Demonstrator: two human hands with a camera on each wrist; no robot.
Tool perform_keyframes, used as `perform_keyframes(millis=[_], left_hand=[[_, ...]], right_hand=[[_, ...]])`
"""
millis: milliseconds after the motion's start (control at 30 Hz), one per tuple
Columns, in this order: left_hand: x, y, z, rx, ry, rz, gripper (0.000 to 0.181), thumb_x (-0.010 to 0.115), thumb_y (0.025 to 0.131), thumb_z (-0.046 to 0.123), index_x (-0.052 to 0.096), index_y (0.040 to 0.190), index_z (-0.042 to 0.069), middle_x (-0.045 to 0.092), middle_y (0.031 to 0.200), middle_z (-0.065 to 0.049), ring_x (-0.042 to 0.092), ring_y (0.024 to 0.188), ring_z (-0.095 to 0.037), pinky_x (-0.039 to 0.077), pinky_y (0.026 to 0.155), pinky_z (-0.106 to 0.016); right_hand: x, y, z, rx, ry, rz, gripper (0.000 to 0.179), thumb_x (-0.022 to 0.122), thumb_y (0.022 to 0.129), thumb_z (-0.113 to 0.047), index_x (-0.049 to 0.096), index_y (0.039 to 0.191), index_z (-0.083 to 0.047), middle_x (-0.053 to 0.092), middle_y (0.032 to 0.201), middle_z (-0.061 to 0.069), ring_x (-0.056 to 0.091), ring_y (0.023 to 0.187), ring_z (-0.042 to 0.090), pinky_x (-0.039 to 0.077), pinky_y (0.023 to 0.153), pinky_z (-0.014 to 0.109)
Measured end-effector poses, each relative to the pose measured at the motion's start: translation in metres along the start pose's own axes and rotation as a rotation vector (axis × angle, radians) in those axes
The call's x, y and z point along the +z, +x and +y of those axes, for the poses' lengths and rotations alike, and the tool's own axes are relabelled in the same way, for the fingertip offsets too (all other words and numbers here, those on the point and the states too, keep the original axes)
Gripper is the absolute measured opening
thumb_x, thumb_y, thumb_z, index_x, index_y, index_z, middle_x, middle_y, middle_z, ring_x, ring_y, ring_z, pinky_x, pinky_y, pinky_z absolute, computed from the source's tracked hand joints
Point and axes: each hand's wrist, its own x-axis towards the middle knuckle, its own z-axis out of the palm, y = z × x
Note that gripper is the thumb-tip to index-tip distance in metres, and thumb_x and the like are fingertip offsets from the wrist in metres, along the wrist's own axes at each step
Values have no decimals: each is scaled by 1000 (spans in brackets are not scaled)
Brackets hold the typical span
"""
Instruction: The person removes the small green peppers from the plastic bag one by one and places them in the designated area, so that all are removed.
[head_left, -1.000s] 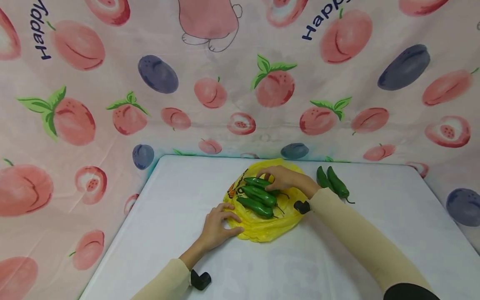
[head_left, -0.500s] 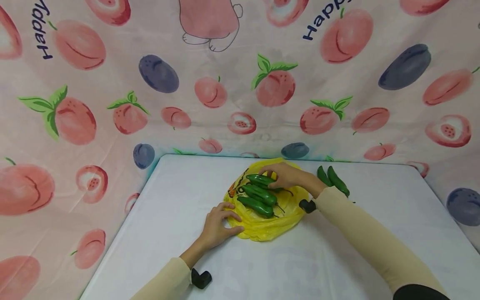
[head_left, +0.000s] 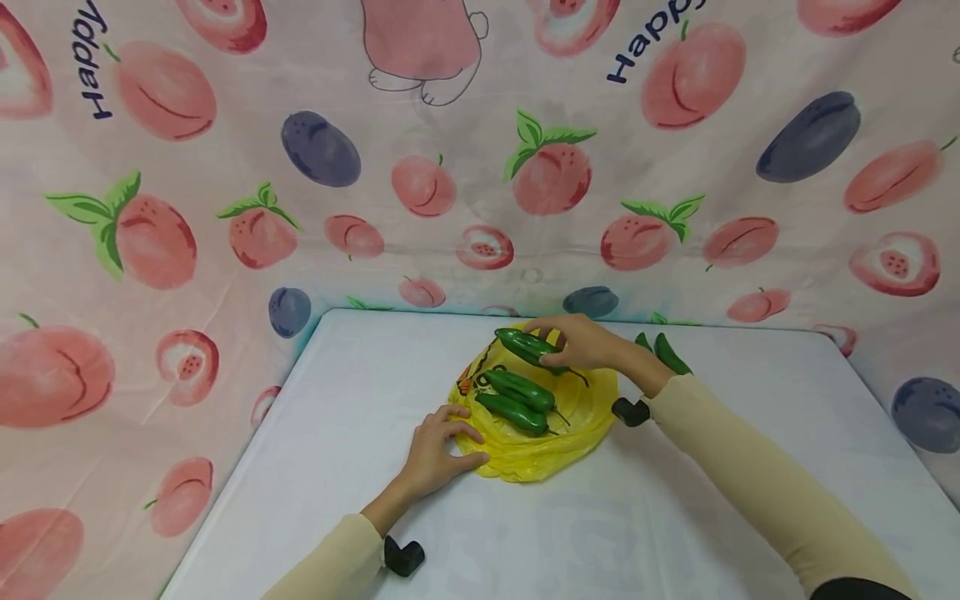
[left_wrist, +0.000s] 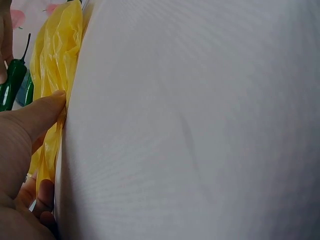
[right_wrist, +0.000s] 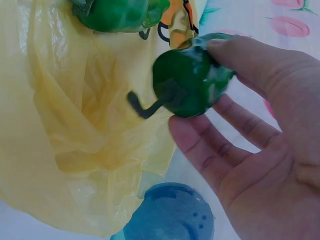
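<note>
A yellow plastic bag lies spread on the table with two green chili peppers on it. Above its far part my right hand grips a third green chili pepper between thumb and fingers. In the right wrist view, the held pepper points its bent stem toward the camera. My left hand holds the near left edge of the bag, its fingers and thumb spread along it. The left wrist view shows that thumb pressed against the crumpled yellow plastic, with curled fingertips below.
Two more green chili peppers lie at the table's back right, partly covered by my right forearm. A fruit-print cloth hangs behind the white table.
My right hand has moved back and slightly right, lifting the far pepper away from the other two on the bag. The left hand has stayed in place.
</note>
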Motion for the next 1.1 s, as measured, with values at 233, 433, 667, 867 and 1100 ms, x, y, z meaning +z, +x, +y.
perform_keyframes(millis=[233,433,667,867,1100], left_hand=[[1,1,0,1,5,-6,18,89,81,28,79,94,20,60,130,-6,50,124,-32,32,100,-58],[2,2,-1,24,20,3,19,89,81,29,79,94,20,61,130,-7,51,123,-33,33,98,-58],[2,0,-1,2,17,5,19,89,81,28,79,93,19,61,129,-6,52,122,-33,33,100,-59],[1,0,-1,9,17,9,19,90,80,27,78,93,20,61,129,-6,52,121,-32,33,100,-58],[1,0,-1,1,0,3,18,90,80,27,78,92,21,61,130,-5,52,122,-31,32,101,-58]], right_hand=[[2,-4,1,-1,37,90,56,76,94,-16,56,146,-14,64,125,17,70,99,31,59,81,41],[4,-7,1,30,63,116,55,76,94,-18,56,146,-17,64,125,16,69,103,31,58,85,45],[4,-14,8,31,93,149,56,78,93,-17,57,145,-15,64,124,17,68,99,31,57,85,46],[-1,-24,12,25,94,168,56,78,93,-16,57,144,-13,65,123,17,69,96,30,57,85,48],[-10,-39,20,47,117,177,55,78,93,-16,56,144,-12,63,123,19,68,94,29,57,84,48]])
